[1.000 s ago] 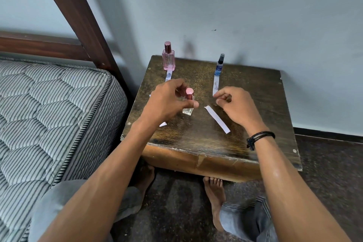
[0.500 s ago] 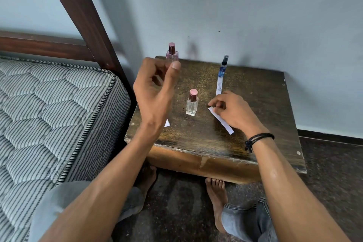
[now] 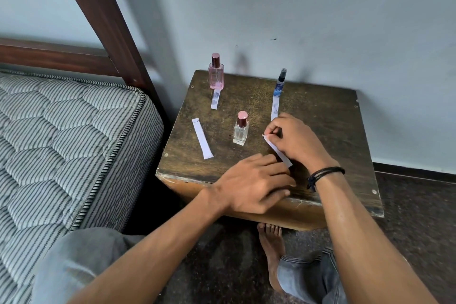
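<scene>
Head view: paper strip point(image 3: 278, 153) apparently pinched between right fingers point(image 3: 273, 129)

One wide-angle camera rides on the person's head, facing forward and down over the forearms onto a small wooden table point(image 3: 323, 116) set against a pale wall point(image 3: 296, 20). It is near: the left hand point(image 3: 251, 185) and right hand point(image 3: 296, 142) lie mid-frame, a mattress point(image 3: 61, 143) fills the left edge, dark floor point(image 3: 419, 229) the bottom.

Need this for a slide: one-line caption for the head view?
Right hand pinches a paper strip, left hand presses its near end, beside a clear bottle on a wooden table.
</scene>
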`<action>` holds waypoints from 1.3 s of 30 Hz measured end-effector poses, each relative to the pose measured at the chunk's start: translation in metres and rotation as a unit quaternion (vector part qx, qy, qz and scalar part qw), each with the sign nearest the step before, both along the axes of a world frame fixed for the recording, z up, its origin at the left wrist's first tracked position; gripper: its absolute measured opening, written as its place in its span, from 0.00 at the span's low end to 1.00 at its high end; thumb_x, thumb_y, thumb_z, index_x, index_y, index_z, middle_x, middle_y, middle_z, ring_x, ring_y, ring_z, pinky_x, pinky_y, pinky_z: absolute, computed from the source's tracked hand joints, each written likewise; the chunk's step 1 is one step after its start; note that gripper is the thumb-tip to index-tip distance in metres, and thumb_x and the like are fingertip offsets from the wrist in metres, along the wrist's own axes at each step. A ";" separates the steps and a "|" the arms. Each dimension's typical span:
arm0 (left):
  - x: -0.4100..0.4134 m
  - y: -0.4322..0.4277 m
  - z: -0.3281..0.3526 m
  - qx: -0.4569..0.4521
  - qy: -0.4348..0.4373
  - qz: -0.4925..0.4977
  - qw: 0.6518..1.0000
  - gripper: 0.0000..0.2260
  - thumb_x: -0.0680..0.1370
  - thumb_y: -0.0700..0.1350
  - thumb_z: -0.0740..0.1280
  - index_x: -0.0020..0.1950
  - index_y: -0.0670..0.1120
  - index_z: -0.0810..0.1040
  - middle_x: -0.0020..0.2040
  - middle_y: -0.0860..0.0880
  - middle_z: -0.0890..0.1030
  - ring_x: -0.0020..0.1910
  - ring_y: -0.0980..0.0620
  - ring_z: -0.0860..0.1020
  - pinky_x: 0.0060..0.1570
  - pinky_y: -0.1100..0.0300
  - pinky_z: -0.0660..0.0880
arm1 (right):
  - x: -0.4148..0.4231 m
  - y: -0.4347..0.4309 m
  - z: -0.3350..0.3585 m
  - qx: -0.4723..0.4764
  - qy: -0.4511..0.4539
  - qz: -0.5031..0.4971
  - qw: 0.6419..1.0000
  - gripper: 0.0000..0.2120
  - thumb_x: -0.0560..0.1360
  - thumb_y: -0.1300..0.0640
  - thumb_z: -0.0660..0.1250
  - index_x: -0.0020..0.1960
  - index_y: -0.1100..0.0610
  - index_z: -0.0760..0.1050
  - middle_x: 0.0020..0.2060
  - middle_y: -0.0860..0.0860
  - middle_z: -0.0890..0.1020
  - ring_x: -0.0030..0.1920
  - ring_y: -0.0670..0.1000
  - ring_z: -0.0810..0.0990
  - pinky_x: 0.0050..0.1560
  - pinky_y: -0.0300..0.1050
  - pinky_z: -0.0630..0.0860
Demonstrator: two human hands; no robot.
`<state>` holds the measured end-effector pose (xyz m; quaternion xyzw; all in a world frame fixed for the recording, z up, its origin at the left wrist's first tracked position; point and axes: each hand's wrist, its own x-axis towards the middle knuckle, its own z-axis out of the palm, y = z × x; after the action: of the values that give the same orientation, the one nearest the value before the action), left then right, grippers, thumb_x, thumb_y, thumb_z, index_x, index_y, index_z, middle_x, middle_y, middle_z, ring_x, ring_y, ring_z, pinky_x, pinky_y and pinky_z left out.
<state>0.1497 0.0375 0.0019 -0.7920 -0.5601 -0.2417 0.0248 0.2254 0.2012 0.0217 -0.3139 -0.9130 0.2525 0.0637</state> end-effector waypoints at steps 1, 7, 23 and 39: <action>-0.001 0.001 -0.004 -0.033 0.018 -0.005 0.999 0.13 0.83 0.52 0.64 0.63 0.48 0.81 0.59 0.50 0.81 0.54 0.48 0.76 0.51 0.52 0.73 | 0.001 0.001 0.000 -0.001 0.001 -0.001 1.000 0.03 0.78 0.58 0.70 0.47 0.51 0.82 0.47 0.42 0.75 0.46 0.46 0.77 0.46 0.43 0.71; -0.003 0.008 -0.015 -0.067 0.005 0.030 0.997 0.16 0.83 0.52 0.63 0.65 0.45 0.80 0.62 0.46 0.78 0.56 0.46 0.75 0.59 0.50 0.74 | 0.006 0.009 0.007 -0.058 0.043 -0.070 0.995 0.05 0.76 0.56 0.70 0.45 0.47 0.82 0.45 0.42 0.84 0.46 0.45 0.82 0.52 0.46 0.79; -0.007 0.009 -0.013 -0.024 -0.061 0.070 0.995 0.11 0.82 0.44 0.67 0.60 0.40 0.83 0.57 0.46 0.83 0.54 0.46 0.78 0.60 0.52 0.73 | 0.025 0.019 0.016 -0.240 0.149 -0.179 0.943 0.07 0.74 0.66 0.73 0.46 0.56 0.84 0.41 0.53 0.86 0.44 0.53 0.87 0.43 0.41 0.84; -0.003 0.016 -0.019 -0.024 -0.057 0.069 0.996 0.13 0.82 0.45 0.66 0.61 0.41 0.84 0.64 0.49 0.83 0.52 0.49 0.76 0.61 0.59 0.72 | 0.038 0.024 0.033 -0.197 0.193 -0.121 0.954 0.10 0.72 0.66 0.75 0.46 0.53 0.83 0.41 0.49 0.86 0.40 0.47 0.83 0.47 0.51 0.84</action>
<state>0.1468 0.0532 -0.0167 -0.7368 -0.6196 -0.2706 -0.0098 0.2629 0.2257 0.0549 -0.3732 -0.7709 0.4735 0.2057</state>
